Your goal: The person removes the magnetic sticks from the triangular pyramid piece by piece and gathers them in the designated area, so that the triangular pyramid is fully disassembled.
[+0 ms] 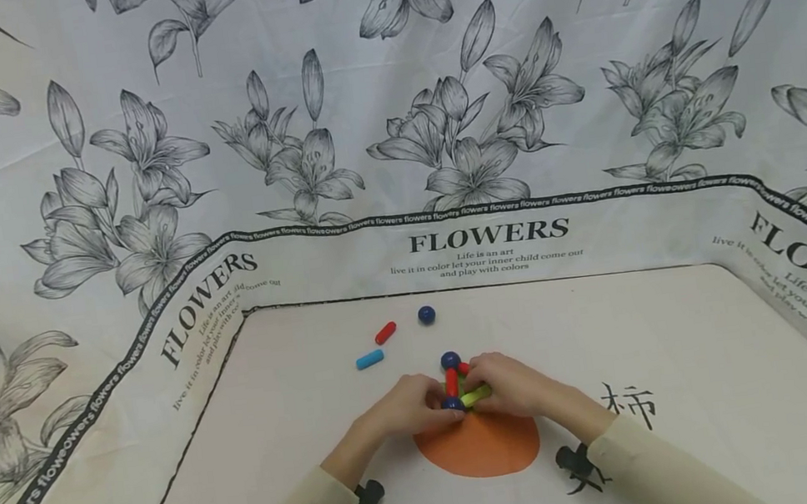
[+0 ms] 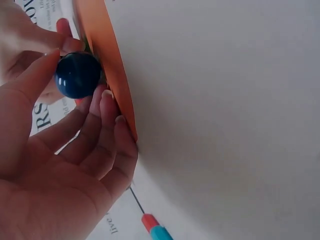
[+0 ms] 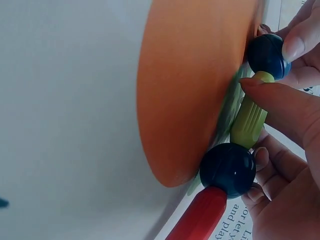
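At the orange circle's far edge, my left hand (image 1: 413,406) pinches a blue ball (image 2: 78,75) between thumb and fingers. A yellow-green rod (image 3: 248,120) runs from that ball to another blue ball (image 3: 227,170), which has a red rod (image 3: 200,216) on it. My right hand (image 1: 508,384) grips the yellow-green rod, its thumb lying across it and fingertips touching the ball at its end. In the head view, a red rod (image 1: 452,382) stretches from the left-hand ball toward a farther blue ball (image 1: 450,360). My right fingers hide part of the assembly.
Behind and left of the hands lie a loose red rod (image 1: 386,333), a light-blue rod (image 1: 370,359) and a blue ball (image 1: 426,315). The white cloth carries a printed orange circle (image 1: 480,448). A flower-patterned curtain (image 1: 482,150) rises behind the table.
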The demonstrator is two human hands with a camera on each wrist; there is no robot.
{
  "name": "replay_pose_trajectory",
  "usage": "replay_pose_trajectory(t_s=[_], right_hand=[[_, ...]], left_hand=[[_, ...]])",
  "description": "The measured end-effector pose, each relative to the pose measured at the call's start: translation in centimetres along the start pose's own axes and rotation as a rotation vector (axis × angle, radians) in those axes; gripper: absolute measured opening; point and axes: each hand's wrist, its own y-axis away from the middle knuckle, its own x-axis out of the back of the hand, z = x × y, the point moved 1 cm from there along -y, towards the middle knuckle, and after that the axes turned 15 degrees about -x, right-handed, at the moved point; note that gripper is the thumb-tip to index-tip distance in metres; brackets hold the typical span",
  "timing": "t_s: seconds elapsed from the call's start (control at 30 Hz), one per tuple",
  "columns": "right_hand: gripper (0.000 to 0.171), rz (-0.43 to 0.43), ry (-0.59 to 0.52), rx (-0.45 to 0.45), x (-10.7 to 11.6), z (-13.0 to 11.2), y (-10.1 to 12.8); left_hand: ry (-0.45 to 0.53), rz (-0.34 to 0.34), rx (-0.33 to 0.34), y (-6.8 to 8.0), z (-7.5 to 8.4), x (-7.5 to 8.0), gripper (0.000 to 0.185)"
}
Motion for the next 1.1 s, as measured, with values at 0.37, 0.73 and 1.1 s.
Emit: replay_pose_trajectory(t_s=[0.37,0.73,1.1], right_hand=[[0.013,0.002,0.011,0.003,-0.2,-0.1,0.0],[0.012,-0.002,-0.004,0.029,-0.1,0.3,-0.1],[0.014,0.007,0.040,0.081,0.1,0.6,0.5]], left_hand=[[0.022,0.055,0.097,-0.2,0.3,-0.6,0.027],[0.033,0.053,0.090,-0.6,0.4,-0.7,0.022],[0.004,0.038,0.089,1.0,-1.1,1.4,0.033]])
